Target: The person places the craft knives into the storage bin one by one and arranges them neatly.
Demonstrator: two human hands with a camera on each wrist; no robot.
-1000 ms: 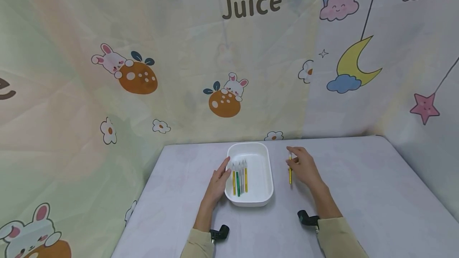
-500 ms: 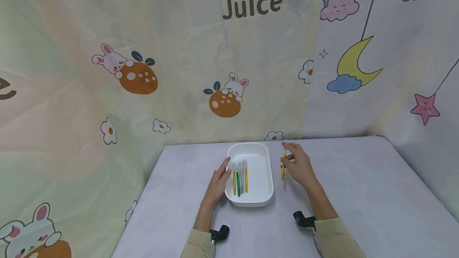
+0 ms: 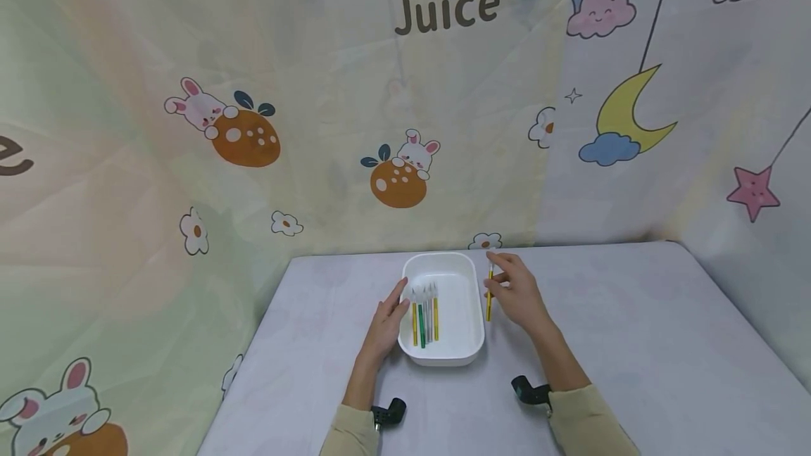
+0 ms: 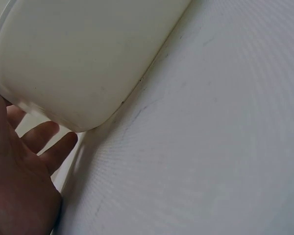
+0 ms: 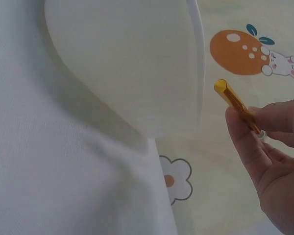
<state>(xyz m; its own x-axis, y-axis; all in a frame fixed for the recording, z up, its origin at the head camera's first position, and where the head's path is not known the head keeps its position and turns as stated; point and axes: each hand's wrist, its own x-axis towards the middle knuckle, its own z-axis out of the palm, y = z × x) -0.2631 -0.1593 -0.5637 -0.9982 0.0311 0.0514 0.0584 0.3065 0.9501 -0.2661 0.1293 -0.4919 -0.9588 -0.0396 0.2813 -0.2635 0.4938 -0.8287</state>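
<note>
A white rectangular tray [image 3: 465, 287] holds several slim sticks [image 3: 424, 322] with yellow, green and silver barrels and whitish tips, lying side by side in its left half. My left hand [image 3: 380, 329] rests on the tray's left edge, fingers fairly straight; in the left wrist view its fingers [image 4: 59, 149] lie against the tray's outer wall [image 4: 88, 63]. Just right of the tray, my right hand [image 3: 519, 294] pinches a gold stick [image 3: 489, 301] of the same kind, held roughly upright. In the right wrist view, thumb and finger grip the stick's shiny barrel [image 5: 232, 100], its flat end free.
The tray stands on a white-covered table [image 3: 608, 315]. A printed cloth backdrop [image 3: 317, 160] with rabbits, flowers and a moon rises behind the far edge. Small black devices [image 3: 531, 391] are strapped to both wrists.
My right hand has moved left toward the tray, carrying the gold stick with it. My left hand, the tray and the sticks inside have stayed in place.
</note>
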